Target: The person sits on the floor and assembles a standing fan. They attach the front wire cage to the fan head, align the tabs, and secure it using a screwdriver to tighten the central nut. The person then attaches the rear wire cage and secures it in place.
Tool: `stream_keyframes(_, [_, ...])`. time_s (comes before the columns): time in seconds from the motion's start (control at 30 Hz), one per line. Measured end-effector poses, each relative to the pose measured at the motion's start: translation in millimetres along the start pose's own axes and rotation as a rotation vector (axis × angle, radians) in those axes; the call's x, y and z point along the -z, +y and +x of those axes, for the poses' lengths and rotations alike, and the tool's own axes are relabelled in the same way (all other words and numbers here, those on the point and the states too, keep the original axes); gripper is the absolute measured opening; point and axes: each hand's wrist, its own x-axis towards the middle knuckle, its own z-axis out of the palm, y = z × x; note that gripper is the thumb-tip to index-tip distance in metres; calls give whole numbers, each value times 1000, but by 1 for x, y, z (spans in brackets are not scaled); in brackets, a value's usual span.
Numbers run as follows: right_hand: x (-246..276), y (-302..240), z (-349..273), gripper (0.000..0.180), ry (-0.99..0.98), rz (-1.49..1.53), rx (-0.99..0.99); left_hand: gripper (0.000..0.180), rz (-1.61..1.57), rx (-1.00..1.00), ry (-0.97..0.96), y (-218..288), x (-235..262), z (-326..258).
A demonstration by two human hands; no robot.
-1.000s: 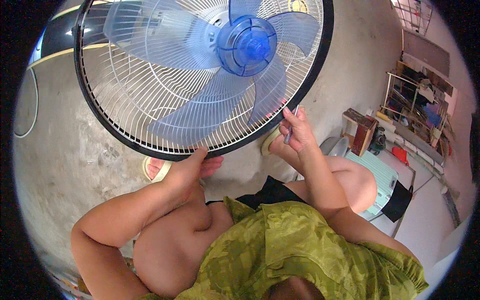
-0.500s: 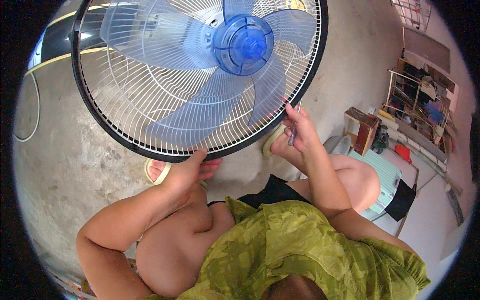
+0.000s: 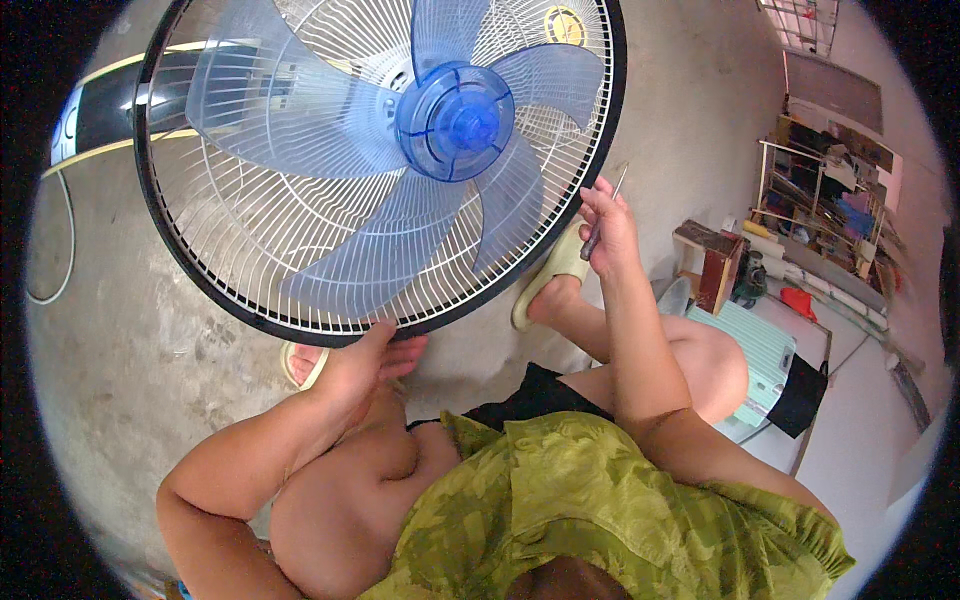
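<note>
In the head view, a fan head (image 3: pixel 460 125) with translucent blue blades (image 3: pixel 350 255) is raised in front of the seated person, left of centre and toward the far side, tilted so its hub faces up. A white wire grille (image 3: pixel 215 245) lies behind the blades, ringed by a black rim (image 3: pixel 617 90).

The left hand (image 3: pixel 372 362) grips the rim's near edge, thumb on top and fingers beneath. The right hand (image 3: pixel 612 232) is closed around a slim tool (image 3: pixel 590 246) with a thin metal shaft pointing up and away; its fingertips are at the rim's right side, though whether they touch it is hard to tell.

Below the rim are two pale slippers (image 3: pixel 568 262) on the concrete floor (image 3: pixel 130 330). To the right lie a pale green ridged case (image 3: pixel 768 350), a wooden box (image 3: pixel 722 270) and, farther off, a cluttered rack (image 3: pixel 825 195).
</note>
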Motion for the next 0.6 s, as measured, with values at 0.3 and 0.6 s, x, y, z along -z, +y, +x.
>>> stream_keyframes(0.3, [4,-1,17,22,-50,-100,110,38,-2,9,-86,-5,6,2])
stream_keyframes(0.6, [-3,5,20,20,-21,-85,193,41,-31,22,-112,-8,8,7])
